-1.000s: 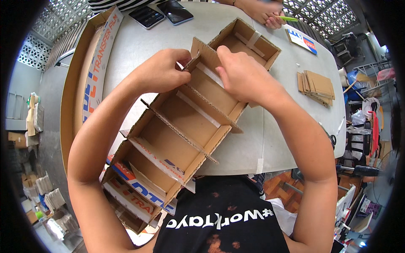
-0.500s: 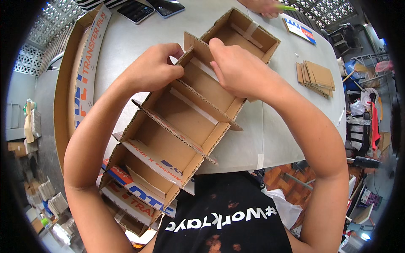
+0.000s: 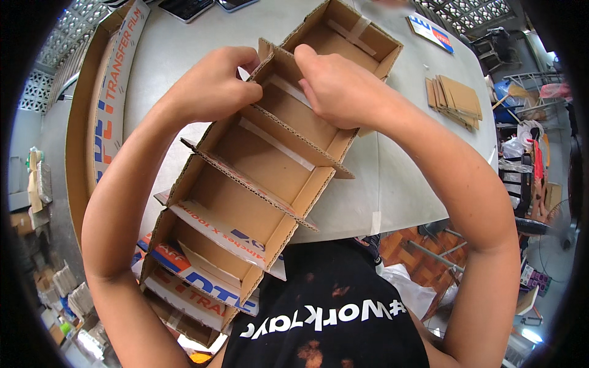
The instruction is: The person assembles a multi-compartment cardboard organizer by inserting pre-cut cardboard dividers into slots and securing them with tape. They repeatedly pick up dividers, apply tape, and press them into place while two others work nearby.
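Observation:
A long, narrow cardboard box lies slantwise across the table and hangs over its near edge. Several upright cardboard dividers cut it into compartments, their ends sticking out past the side walls. Toward the box's far end, my left hand is closed at the left edge, its thumb and fingers about a cardboard divider and the wall there. My right hand grips the same divider farther along, with the fingertips bent over its top. The palms hide parts of the wall and the slots.
At left stands a long printed cardboard tray. A stack of small cardboard pieces lies at right, beyond it a printed cardboard piece. Phones rest at the far edge. A blurred hand of another person shows at the top.
The whole view has shifted slightly, bringing the table's far things nearer the top edge. Both my hands stay at the same divider. The other person's hand is blurred and mostly out of view.

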`<control>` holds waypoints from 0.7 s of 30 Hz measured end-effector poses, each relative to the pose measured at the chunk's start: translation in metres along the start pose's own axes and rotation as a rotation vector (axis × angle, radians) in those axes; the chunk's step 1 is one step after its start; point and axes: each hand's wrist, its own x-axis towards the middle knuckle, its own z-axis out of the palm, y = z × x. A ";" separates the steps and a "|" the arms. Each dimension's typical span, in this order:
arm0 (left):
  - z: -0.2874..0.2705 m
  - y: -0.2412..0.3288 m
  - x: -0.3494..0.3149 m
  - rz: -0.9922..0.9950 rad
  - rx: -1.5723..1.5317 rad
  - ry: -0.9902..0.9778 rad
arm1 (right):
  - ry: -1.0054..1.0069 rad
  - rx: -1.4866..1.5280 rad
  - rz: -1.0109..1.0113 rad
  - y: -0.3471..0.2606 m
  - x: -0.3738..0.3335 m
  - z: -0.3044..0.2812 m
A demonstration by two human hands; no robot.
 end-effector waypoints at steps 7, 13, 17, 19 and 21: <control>-0.003 0.007 0.000 -0.105 -0.025 -0.036 | 0.000 0.016 0.020 0.000 0.002 0.001; -0.003 0.015 0.003 0.487 0.388 0.417 | 0.538 -0.209 -0.243 0.003 -0.031 -0.037; 0.015 0.033 0.027 0.760 0.365 0.175 | 0.202 0.013 0.093 -0.004 -0.108 -0.057; 0.027 0.044 0.037 0.721 0.345 -0.013 | 0.182 0.030 0.072 0.000 -0.114 -0.045; 0.035 0.059 0.046 0.658 0.321 -0.225 | 0.242 -0.026 0.055 0.003 -0.116 -0.026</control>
